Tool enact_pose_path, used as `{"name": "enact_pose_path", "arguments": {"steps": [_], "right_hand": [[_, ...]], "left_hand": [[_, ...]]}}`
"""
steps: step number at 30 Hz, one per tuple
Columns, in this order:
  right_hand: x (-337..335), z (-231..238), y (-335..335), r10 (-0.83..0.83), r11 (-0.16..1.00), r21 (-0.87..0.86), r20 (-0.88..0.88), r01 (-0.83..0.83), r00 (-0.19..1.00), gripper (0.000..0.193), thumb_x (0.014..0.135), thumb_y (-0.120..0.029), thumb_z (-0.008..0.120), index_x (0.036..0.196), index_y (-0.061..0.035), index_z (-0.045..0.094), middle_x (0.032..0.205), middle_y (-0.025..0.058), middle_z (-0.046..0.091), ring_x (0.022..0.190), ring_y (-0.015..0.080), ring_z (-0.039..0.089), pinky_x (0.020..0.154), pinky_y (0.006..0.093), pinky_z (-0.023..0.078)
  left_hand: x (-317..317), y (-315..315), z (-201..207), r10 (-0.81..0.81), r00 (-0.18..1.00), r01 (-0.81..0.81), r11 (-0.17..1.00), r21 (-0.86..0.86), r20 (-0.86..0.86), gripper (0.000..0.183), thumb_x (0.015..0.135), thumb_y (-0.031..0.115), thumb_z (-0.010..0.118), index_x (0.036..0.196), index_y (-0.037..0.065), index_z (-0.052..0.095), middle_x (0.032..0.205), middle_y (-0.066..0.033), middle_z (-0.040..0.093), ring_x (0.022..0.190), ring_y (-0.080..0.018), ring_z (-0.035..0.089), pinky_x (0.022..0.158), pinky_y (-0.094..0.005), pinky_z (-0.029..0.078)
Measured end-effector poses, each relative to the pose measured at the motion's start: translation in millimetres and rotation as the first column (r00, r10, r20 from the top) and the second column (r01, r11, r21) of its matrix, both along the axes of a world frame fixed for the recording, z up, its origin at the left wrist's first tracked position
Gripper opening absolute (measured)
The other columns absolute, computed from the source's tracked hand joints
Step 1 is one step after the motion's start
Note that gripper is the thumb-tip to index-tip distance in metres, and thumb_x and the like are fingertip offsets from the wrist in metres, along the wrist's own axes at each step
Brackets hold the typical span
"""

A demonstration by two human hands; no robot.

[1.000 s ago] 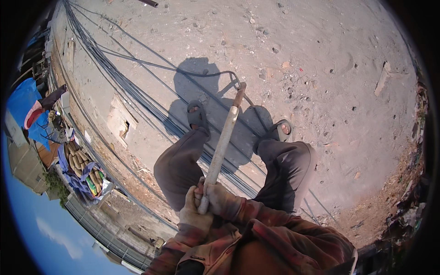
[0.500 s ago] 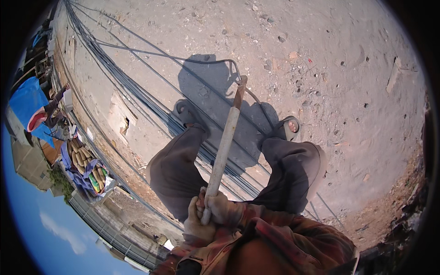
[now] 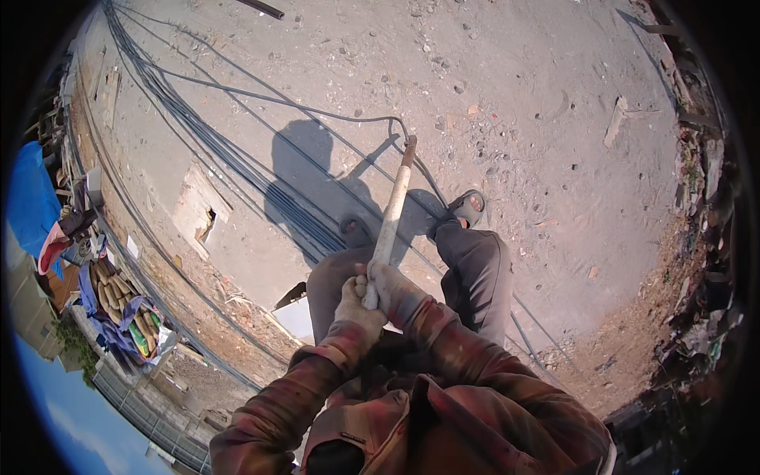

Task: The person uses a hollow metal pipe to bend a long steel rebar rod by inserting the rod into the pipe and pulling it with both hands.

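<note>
1. Our left hand (image 3: 358, 305) and right hand (image 3: 388, 285) clamp the long whitish, rusty-tipped metal pole (image 3: 390, 218), slanting forward between our dark-trousered legs (image 3: 481, 269); uneven pull could twist it loose.
2. The thin dark bent metal rod (image 3: 356, 120) at its tip might slip, springing toward our grey sandal (image 3: 461, 210).

No readable lettering, dark tag (image 3: 352, 437) on jacket (image 3: 475, 412), too small
</note>
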State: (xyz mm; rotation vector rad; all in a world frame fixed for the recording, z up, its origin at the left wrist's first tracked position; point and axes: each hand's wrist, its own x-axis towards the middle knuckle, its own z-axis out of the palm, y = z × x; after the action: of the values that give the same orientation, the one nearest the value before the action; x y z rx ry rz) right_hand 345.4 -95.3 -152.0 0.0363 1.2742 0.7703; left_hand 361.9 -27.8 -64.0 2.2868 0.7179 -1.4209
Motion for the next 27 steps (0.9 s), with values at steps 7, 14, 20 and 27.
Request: {"name": "enact_pose_path", "arguments": {"steps": [7,14,20,27], "right_hand": [[18,14,-25,0.077,0.994,-0.079,-0.054,-0.081,0.996,0.021,0.091,-0.022,0.046,0.089,-0.0018,0.051,0.062,0.0041,0.048,0.045,0.0151,0.045,0.039,0.0279,0.04],[9,20,-63,0.005,1.0,-0.008,0.049,-0.004,0.999,0.02,0.09,-0.022,0.048,0.087,-0.0019,0.051,0.064,0.0044,0.046,0.048,0.015,0.045,0.041,0.0274,0.04],[23,27,-59,0.066,0.994,-0.096,0.062,-0.06,0.996,0.013,0.088,-0.015,0.046,0.092,-0.0036,0.052,0.063,0.005,0.048,0.045,0.0163,0.045,0.039,0.0288,0.04],[106,33,-2,-0.065,0.997,-0.041,-0.021,0.064,0.998,0.015,0.084,-0.019,0.053,0.084,-0.0038,0.055,0.062,0.0081,0.051,0.05,0.0226,0.051,0.048,0.0373,0.043]], "left_hand": [[1,-15,-8,-0.001,0.998,0.002,1.0,0.008,-0.067,0.058,0.067,0.01,0.064,0.12,0.008,0.041,0.107,-0.0169,0.059,0.102,-0.0314,0.058,0.087,-0.0329,0.046],[-2,-60,8,0.082,0.989,-0.082,0.997,0.003,-0.127,0.066,0.066,0.003,0.064,0.124,0.001,0.033,0.109,-0.0169,0.056,0.105,-0.031,0.056,0.09,-0.0322,0.043],[5,-27,-7,-0.319,0.941,0.32,0.947,0.015,0.11,0.053,0.075,0.009,0.057,0.12,-0.004,0.034,0.094,-0.021,0.061,0.073,-0.0282,0.065,0.057,-0.0348,0.051],[123,-15,21,-0.083,0.937,0.121,0.989,0.091,-0.34,0.067,0.066,0.006,0.073,0.124,0.002,0.04,0.097,-0.0118,0.062,0.083,-0.0201,0.063,0.068,-0.0309,0.051]]}}
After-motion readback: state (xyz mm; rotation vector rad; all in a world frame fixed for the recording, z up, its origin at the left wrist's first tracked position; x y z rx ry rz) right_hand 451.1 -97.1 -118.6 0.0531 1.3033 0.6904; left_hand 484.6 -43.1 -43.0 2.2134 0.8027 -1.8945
